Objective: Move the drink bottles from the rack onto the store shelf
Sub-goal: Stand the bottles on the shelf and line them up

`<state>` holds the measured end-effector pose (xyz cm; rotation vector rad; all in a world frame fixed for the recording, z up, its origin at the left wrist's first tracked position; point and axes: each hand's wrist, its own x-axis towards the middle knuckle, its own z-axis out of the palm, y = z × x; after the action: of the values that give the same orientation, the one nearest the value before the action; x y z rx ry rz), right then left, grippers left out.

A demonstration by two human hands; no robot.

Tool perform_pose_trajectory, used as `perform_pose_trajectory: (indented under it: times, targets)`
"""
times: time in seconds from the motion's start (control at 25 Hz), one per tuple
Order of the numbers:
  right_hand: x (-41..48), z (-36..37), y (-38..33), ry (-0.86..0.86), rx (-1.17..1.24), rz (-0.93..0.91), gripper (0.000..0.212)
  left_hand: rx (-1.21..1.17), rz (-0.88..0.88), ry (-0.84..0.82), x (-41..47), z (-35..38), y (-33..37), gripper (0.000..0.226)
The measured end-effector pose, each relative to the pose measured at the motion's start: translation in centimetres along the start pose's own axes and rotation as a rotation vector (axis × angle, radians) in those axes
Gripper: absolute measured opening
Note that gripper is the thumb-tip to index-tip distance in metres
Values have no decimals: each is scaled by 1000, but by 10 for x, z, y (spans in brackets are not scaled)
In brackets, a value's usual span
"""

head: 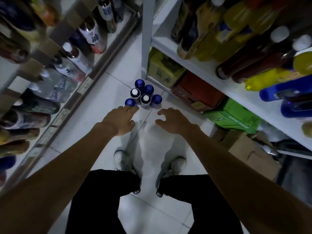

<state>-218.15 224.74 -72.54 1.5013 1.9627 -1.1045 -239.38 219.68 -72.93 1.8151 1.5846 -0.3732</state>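
White floor tiles [108, 92] lie under my arms. My left hand [120, 121] spreads flat and empty, fingertips just beside the nearest blue-capped bottle [130, 102]. My right hand [172, 121] hovers loosely curled, holding nothing. Six drink bottles [145, 98] cluster just beyond both hands, with the white store shelf [194, 65] further right.

Six drink bottles [145, 98] stand upright in a tight cluster on the tiled floor [109, 92], four with blue caps and two with white. The left hand [118, 120] reaches the cluster's nearest blue cap with straight fingers. The right hand [173, 120] hovers just right of the cluster, loosely curled and holding nothing. A white shelf [202, 66] rises beyond the cluster.
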Motion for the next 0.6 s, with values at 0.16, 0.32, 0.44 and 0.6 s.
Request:
perform_pose_trajectory:
  times: [0.16,0.32,0.44,0.6]
  targets:
    - [82,47,53,-9,18,14,50,-18,51,-33,78,73,-4,59]
    - [165,89,93,43,104,19,55,28,30,39,148,132,-15,58]
    - [214,109,115,45,206,0,58,37,-48,40,186,175,-23,57]
    - [267,132,133,170,444,-30,81,-18,-65,101,227,217,-31,59]
